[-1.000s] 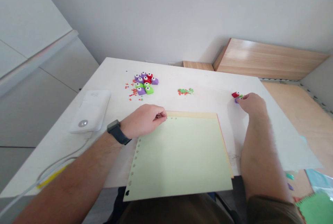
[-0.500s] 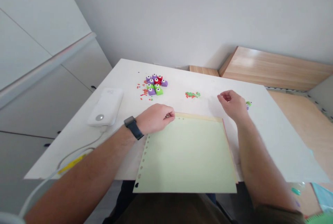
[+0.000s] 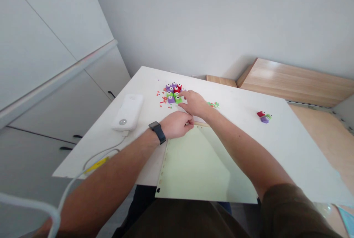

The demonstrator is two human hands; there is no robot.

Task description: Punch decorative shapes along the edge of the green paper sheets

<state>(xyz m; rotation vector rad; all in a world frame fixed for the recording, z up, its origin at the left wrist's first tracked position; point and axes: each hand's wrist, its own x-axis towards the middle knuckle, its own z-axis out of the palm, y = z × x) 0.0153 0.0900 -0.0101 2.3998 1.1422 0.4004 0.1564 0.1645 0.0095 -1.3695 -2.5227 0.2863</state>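
Note:
My left hand, a dark watch on its wrist, rests with fingers curled and pinched on the far left corner of a pale green sheet lying over a cream sheet at the table's near edge. My right hand reaches across over it to a cluster of small purple, red and green paper punches. Its fingertips touch the nearest punches in the cluster; its fingers are curved and I cannot tell whether they grip one. A red, a purple and a green punch sit together far to the right.
A white power bank with a white cable lies left of the sheets. Red and green paper bits are scattered near the punches. The white table ends at grey cabinets on the left. A wooden board lies behind the table.
My right hand left the three punches at the right and swung left across the sheet to the punch cluster. My left hand stayed on the sheet's corner. The view turned left.

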